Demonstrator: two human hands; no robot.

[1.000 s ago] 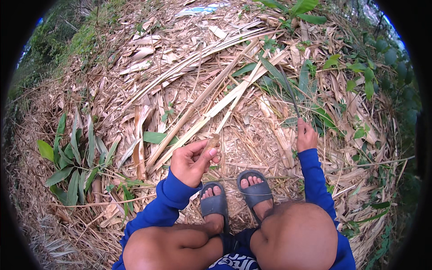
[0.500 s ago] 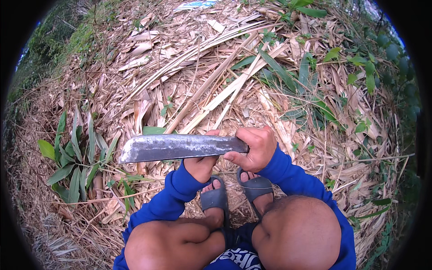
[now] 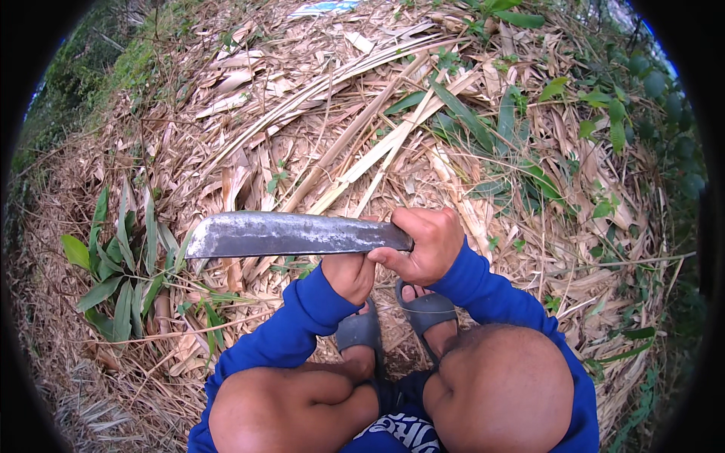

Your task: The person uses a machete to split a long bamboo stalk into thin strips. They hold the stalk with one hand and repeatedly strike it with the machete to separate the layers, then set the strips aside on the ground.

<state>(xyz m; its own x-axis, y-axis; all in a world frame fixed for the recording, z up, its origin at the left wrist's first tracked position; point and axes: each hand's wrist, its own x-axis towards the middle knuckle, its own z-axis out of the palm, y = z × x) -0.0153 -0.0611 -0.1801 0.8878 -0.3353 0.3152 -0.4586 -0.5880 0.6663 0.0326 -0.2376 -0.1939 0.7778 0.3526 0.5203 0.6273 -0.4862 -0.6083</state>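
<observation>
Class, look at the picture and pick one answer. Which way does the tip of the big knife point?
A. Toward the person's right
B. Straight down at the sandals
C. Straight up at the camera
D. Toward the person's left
D: the knife lies roughly level, its handle end gripped in the right hand and its tip reaching out to the left, above the green leaves, with the left hand just under the blade.

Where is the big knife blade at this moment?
In the head view the blade lies level across the centre, tip pointing to the person's left, above the sandals. The right hand grips its handle end, and the left hand sits just under it.
</observation>
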